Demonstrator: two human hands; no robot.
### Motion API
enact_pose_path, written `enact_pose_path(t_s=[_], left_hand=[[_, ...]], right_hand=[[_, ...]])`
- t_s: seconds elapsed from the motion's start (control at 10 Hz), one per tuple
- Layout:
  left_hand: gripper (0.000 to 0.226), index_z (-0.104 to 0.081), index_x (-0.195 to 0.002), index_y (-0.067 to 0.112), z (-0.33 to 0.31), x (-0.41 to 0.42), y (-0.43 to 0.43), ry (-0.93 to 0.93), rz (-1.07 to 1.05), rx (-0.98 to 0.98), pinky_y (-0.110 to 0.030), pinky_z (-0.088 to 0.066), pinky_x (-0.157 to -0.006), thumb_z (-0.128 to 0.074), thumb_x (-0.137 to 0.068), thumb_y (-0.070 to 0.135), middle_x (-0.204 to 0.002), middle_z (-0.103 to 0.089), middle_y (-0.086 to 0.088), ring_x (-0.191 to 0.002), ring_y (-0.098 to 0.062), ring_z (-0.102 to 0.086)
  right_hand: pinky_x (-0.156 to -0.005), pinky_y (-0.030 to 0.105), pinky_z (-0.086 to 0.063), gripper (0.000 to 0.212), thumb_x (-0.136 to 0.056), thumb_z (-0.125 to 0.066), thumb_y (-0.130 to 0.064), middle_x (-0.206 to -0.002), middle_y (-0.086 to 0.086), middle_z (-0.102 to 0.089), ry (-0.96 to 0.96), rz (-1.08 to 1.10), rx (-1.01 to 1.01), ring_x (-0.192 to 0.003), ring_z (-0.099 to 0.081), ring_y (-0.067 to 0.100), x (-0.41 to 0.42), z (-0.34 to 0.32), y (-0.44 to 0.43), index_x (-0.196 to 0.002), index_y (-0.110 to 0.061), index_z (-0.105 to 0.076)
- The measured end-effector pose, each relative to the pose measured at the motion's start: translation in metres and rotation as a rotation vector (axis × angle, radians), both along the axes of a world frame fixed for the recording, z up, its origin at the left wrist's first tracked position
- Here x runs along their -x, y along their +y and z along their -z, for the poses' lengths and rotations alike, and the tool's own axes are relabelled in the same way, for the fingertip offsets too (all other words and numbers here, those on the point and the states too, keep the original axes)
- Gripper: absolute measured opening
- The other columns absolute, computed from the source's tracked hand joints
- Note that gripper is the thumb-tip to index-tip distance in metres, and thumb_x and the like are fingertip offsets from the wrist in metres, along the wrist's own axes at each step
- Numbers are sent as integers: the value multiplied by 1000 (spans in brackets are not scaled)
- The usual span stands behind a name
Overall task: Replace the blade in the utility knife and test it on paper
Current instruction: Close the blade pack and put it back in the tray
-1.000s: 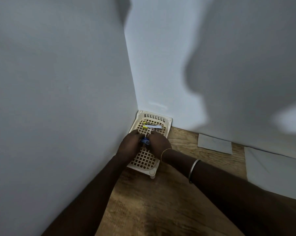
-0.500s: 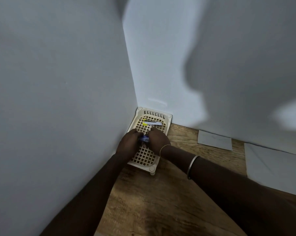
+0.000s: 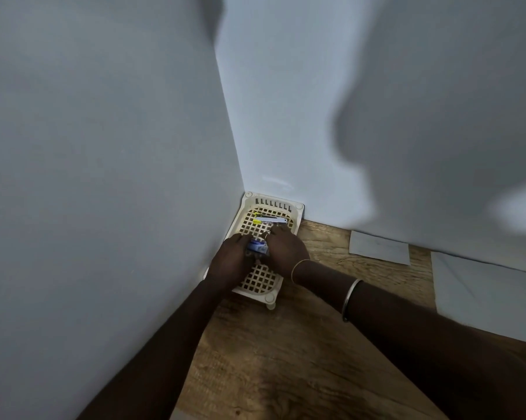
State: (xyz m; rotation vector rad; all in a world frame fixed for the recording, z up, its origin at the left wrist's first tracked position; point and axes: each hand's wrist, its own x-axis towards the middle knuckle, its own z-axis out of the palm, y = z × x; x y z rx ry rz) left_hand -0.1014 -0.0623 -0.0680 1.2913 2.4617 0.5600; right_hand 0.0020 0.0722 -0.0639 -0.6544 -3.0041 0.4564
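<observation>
A cream lattice tray (image 3: 261,280) stands in the corner where two white walls meet. At its far end lies a utility knife (image 3: 270,221) with a yellow and silver body. Over the tray's middle, my left hand (image 3: 232,262) and my right hand (image 3: 286,249) press together around a small blue and white packet (image 3: 258,247). Only the packet's top shows between my fingers. A white paper sheet (image 3: 379,248) lies on the wooden table against the far wall.
A larger white sheet (image 3: 485,295) covers the table at the right edge. White walls (image 3: 104,177) close in on the left and at the back. Bare wooden tabletop (image 3: 286,359) stretches toward me between my forearms.
My hands stay together over the tray on the blue and white packet, with only slight finger shifts. The view has drifted a little.
</observation>
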Motion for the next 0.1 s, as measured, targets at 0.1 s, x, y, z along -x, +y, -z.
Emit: enact_pose_path(t_s=[0.1], left_hand=[[49,-53,-144,10,-5,-9,-1,0,-30,-18,-41,-41,-112,-61,-98,26,-143,-57,-13,-131,-31,-54]], right_hand=[[-99,41,-48,56,-87,-63,-54,-131,6,-61,29,29,-36,-126,-50,26,-11,-3,3,-130,-17,-62]])
